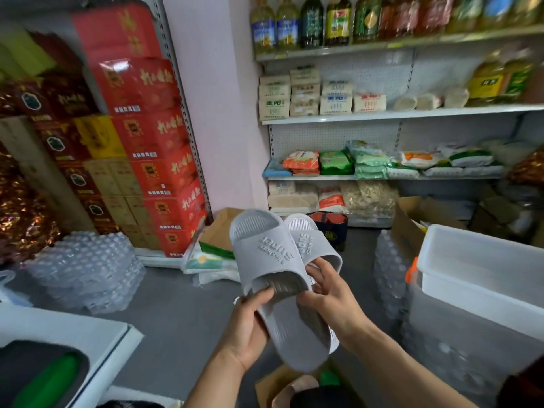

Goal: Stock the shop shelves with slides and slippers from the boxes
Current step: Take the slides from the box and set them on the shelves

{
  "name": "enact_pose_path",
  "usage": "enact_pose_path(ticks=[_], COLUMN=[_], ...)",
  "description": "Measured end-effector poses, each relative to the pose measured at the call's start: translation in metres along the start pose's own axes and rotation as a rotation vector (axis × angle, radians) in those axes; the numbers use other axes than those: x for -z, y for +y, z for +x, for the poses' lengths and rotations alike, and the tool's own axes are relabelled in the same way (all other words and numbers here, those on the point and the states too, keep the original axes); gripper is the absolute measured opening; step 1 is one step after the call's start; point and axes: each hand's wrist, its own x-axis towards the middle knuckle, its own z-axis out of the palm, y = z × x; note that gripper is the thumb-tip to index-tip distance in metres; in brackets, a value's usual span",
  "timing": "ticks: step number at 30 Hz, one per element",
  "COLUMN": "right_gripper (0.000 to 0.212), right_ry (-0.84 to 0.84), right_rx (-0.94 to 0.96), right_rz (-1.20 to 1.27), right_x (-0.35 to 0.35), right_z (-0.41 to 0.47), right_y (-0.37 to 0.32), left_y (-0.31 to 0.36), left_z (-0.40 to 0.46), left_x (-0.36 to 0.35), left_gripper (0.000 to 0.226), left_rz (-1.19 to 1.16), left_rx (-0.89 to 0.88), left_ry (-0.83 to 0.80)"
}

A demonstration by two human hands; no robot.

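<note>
Both hands, left [250,328] and right [329,298], grip our grey slides [276,278] (paired); we should keep soles aligned above that grip.

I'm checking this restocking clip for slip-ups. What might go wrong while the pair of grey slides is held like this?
1. The left hand and right hand grip the grey slides only near their straps, so one may slip free.
2. The bottled water packs and open cardboard box crowd the floor, a likely trip hazard.
</note>
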Motion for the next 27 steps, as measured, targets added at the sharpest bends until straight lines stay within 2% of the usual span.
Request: enact_pose_path(ticks=[3,4,6,9,13,19,25,27], right_gripper=[0.069,0.07,0.071,0.074,0.078,0.083,0.084,0.083], right_ry=[0.004,-0.003,-0.043,-0.101,-0.193,-0.252,-0.328,-0.341], right_rx=[0.031,0.044,0.064,0.059,0.029,0.017,0.042,0.045], right_rz=[-0.014,-0.015,-0.026,-0.077,-0.158,-0.284,-0.417,-0.454], right_x=[-0.005,-0.005,-0.006,0.0,0.02,0.044,0.052,0.056], right_z=[-0.004,-0.006,-0.011,-0.019,-0.029,-0.034,-0.037,-0.037], right_y=[-0.012,-0.015,-0.022,-0.03,-0.039,-0.052,-0.071,-0.071], left_y=[0.011,0.015,0.021,0.035,0.073,0.116,0.126,0.121], left_z=[-0.013,-0.016,-0.015,-0.007,0.008,0.043,0.06,0.063], left_x=[-0.002,-0.003,-0.001,0.004,-0.004,-0.024,-0.056,-0.062], left_gripper=[0.099,0.103,0.106,0.097,0.083,0.068,0.058,0.042], left_rz=[-0.156,-0.225,-0.338,-0.312,-0.073,0.405,0.761,0.861], left_rx=[-0.014,0.006,0.08,0.118,0.064,0.149,0.246,0.189], left_ry=[-0.209,-0.228,-0.163,-0.008,-0.003,-0.035,-0.139,-0.099])
